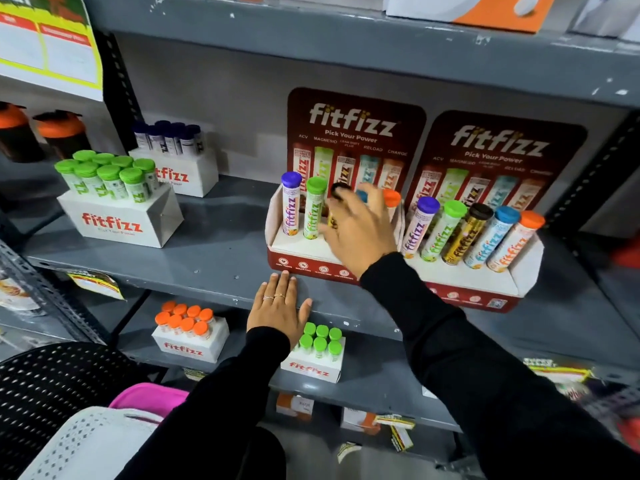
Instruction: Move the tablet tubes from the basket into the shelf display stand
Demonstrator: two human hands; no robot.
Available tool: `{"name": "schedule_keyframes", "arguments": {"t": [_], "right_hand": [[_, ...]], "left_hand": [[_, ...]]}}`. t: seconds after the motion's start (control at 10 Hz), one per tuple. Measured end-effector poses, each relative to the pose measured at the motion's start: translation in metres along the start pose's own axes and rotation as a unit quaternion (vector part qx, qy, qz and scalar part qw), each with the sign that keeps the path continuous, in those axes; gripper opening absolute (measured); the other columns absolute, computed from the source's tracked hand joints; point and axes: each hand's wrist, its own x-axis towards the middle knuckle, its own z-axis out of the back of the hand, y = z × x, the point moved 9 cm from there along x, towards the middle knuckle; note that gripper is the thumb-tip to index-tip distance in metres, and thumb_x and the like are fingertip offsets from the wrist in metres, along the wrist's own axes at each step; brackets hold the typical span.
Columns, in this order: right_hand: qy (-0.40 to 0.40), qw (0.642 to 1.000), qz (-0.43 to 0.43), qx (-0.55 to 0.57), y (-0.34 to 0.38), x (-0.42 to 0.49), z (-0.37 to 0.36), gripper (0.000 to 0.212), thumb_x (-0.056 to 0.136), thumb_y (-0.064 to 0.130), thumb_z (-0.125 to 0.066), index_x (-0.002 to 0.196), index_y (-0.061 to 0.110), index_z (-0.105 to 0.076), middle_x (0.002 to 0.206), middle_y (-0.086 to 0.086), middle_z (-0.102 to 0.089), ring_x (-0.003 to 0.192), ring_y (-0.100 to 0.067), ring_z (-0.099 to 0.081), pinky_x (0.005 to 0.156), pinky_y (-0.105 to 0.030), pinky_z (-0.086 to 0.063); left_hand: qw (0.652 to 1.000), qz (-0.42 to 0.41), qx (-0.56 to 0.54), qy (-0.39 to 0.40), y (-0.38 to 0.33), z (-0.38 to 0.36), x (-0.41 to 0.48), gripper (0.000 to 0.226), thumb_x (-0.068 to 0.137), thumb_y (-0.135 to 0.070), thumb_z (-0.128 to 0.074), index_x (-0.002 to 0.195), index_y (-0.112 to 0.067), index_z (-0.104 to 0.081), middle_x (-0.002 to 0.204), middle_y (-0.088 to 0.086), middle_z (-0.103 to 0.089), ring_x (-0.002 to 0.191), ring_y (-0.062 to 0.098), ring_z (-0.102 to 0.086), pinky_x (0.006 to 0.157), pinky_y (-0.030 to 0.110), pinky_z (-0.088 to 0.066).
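Two red display stands sit side by side on the grey shelf (207,233) in the right half of the frame; the right stand (485,282) has a full row of five tubes, while the left stand (301,251) shows a purple-capped tube (291,206), a green-capped tube (314,209) and an orange cap (392,197) at its far end. The right hand (360,233) reaches over the middle of the left stand, fingers curled around a dark-capped gold tube (335,209) that appears partly in its slot; blur hides the exact grip. The left hand (278,308) lies flat, fingers together, on the shelf's front edge at centre frame, holding nothing. A black perforated basket (52,379) sits at lower left, its contents not visible. To seat this tube well, I judge it should go down in line with its slot, without nudging the neighbours, while the flat hand steadies the body.
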Motion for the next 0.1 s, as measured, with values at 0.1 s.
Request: {"name": "schedule_keyframes", "arguments": {"t": [0.1], "right_hand": [[-0.1,0.985,0.135,0.038,0.0412,-0.0459,0.0231,0.036,0.083,0.03,-0.05,0.084,0.008,-0.078,0.095,-0.005,-0.076,0.105,-0.028,-0.053,0.091,-0.035,-0.045]], "left_hand": [[1.0,0.0,-0.006,0.003,0.0027,0.005,-0.0006,0.092,0.073,-0.056,0.015,0.141,-0.004,-0.019,0.152,0.012,-0.018,0.139,0.024,-0.01,0.113,0.037,-0.003]]}}
